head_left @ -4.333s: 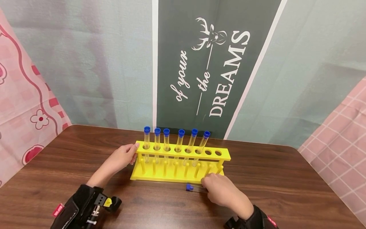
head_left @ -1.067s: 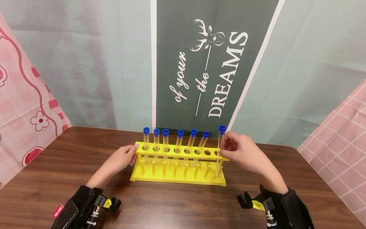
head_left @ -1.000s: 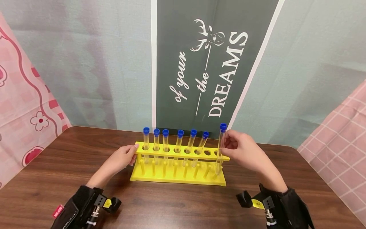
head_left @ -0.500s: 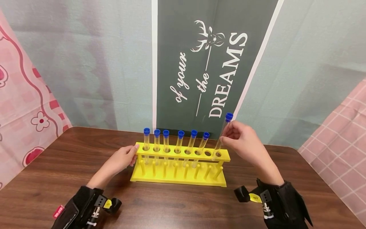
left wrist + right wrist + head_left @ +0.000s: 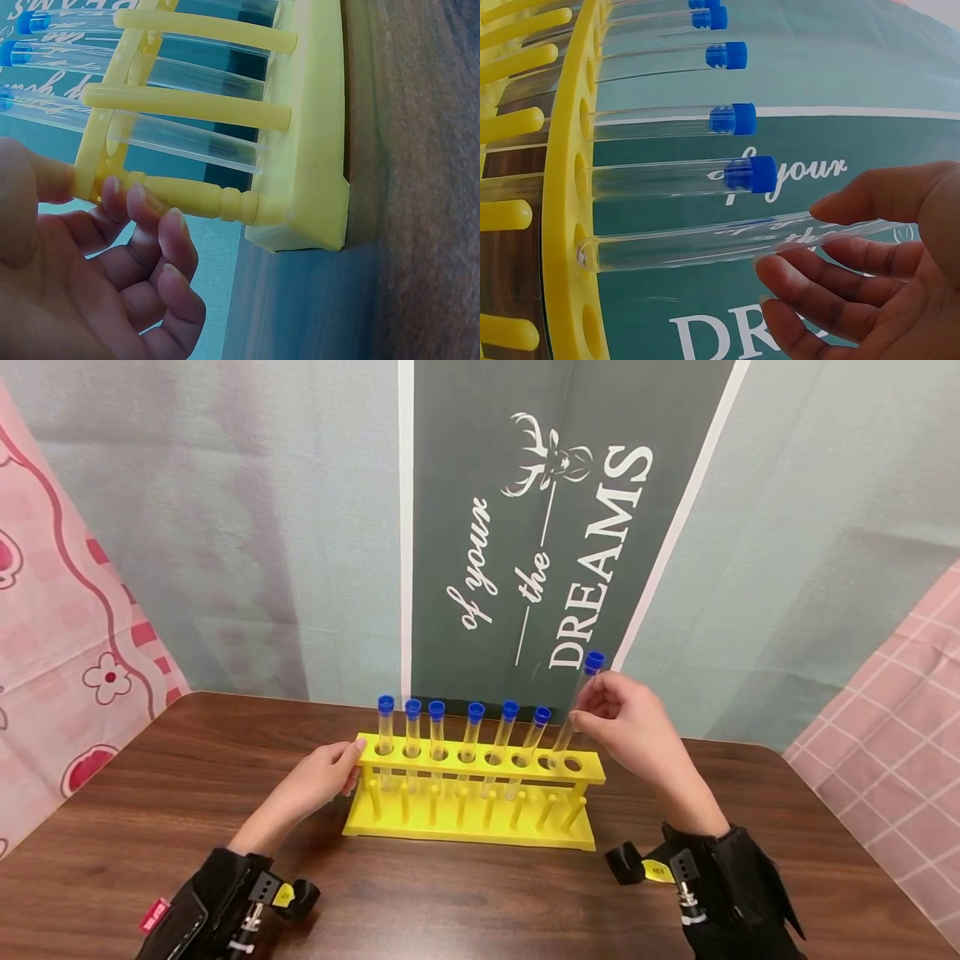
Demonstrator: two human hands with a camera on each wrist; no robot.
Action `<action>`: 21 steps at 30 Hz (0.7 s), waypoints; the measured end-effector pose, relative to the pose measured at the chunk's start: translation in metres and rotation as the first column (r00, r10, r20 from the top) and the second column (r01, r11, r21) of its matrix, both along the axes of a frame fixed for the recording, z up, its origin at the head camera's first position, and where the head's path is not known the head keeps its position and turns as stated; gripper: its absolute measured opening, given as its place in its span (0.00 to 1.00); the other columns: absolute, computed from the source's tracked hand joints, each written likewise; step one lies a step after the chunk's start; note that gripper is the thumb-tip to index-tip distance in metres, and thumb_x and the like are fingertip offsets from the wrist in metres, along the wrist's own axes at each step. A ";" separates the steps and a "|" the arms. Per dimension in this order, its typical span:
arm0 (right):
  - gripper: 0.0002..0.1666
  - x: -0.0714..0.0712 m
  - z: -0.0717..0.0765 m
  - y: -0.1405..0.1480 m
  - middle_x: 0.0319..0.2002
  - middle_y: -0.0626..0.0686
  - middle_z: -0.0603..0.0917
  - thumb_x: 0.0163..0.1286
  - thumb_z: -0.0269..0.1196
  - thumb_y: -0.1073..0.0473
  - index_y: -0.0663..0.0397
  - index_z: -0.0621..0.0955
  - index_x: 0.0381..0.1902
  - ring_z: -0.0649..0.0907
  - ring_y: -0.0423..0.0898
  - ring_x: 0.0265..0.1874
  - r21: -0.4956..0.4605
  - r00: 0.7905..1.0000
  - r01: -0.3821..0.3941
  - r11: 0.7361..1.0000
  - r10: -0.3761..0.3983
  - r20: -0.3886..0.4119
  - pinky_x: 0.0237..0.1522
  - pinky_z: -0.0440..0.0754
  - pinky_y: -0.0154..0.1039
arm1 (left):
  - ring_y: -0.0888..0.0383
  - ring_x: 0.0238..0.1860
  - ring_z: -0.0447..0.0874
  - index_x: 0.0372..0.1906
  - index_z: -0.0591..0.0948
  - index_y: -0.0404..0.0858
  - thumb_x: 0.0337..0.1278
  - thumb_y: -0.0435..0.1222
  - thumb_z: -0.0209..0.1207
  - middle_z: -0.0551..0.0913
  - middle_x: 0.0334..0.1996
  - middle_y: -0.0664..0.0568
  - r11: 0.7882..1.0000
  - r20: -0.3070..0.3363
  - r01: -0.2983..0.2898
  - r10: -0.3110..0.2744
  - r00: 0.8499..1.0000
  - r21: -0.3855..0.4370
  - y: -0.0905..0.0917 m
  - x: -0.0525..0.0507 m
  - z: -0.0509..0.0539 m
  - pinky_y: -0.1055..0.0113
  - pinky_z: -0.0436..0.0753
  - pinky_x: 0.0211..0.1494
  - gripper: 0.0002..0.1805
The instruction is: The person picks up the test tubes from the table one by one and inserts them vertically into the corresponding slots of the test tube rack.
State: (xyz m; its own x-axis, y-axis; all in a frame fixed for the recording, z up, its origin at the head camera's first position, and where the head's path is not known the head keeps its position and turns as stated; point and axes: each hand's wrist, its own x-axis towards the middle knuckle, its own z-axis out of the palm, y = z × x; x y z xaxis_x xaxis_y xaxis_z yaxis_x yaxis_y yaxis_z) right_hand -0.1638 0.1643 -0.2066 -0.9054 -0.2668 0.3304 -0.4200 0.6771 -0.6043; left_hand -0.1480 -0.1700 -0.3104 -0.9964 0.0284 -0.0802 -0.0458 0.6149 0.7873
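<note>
A yellow test tube rack point(image 5: 465, 832) stands on the table, with several clear, blue-capped test tubes point(image 5: 467, 737) in its holes. My left hand point(image 5: 321, 775) pinches the left end of the top bar; in the left wrist view, the hand's thumb and fingers lie around that corner. With my right hand point(image 5: 633, 722) I pinch another test tube point(image 5: 682, 249) between thumb and fingers. It leans up to the right, its blue cap point(image 5: 595, 662) above the hand. In the right wrist view its rounded bottom meets the second hole from the right end. The rightmost hole point(image 5: 573, 765) holds no tube.
Upright yellow pegs point(image 5: 517, 808) line the rack's front. The brown wooden table point(image 5: 450, 902) extends around it. Behind hangs a cloth with a dark green panel point(image 5: 480, 668) and white lettering. Pink cloths hang at both sides.
My right hand picked the tube up from the table and brought it to the rightmost hole. It then raised it and shifted left to the neighbouring hole. My left hand stays put.
</note>
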 end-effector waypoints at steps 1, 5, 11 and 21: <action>0.08 0.000 0.000 0.000 0.31 0.55 0.79 0.59 0.63 0.64 0.62 0.76 0.35 0.79 0.47 0.30 0.002 1.000 0.001 1.000 -0.001 0.004 0.34 0.76 0.40 | 0.55 0.20 0.63 0.26 0.71 0.33 0.69 0.51 0.37 0.68 0.18 0.49 1.000 0.000 0.000 0.000 1.000 0.001 0.000 0.000 0.000 0.65 0.63 0.27 0.27; 0.09 -0.002 -0.002 -0.002 0.32 0.55 0.79 0.60 0.62 0.64 0.62 0.75 0.36 0.79 0.47 0.31 0.011 1.000 0.006 1.000 -0.006 0.026 0.35 0.76 0.40 | 0.55 0.20 0.63 0.26 0.71 0.33 0.69 0.50 0.37 0.68 0.18 0.49 1.000 0.006 -0.004 0.004 1.000 0.004 0.000 0.000 0.001 0.65 0.63 0.27 0.27; 0.08 -0.005 -0.009 -0.004 0.31 0.55 0.79 0.59 0.62 0.64 0.62 0.75 0.35 0.78 0.48 0.31 0.028 0.999 0.005 1.000 -0.007 0.046 0.35 0.76 0.41 | 0.55 0.20 0.64 0.26 0.70 0.33 0.69 0.50 0.37 0.68 0.18 0.49 1.000 -0.001 0.003 -0.003 1.000 0.000 0.000 -0.001 0.001 0.65 0.63 0.27 0.26; 0.06 -0.010 -0.022 -0.007 0.29 0.54 0.78 0.58 0.60 0.66 0.61 0.75 0.33 0.77 0.47 0.29 0.077 0.998 -0.003 0.997 -0.002 0.069 0.35 0.76 0.41 | 0.55 0.21 0.64 0.27 0.70 0.34 0.70 0.48 0.37 0.68 0.19 0.49 1.000 0.000 0.008 -0.008 1.000 -0.005 0.000 0.000 0.002 0.65 0.64 0.27 0.24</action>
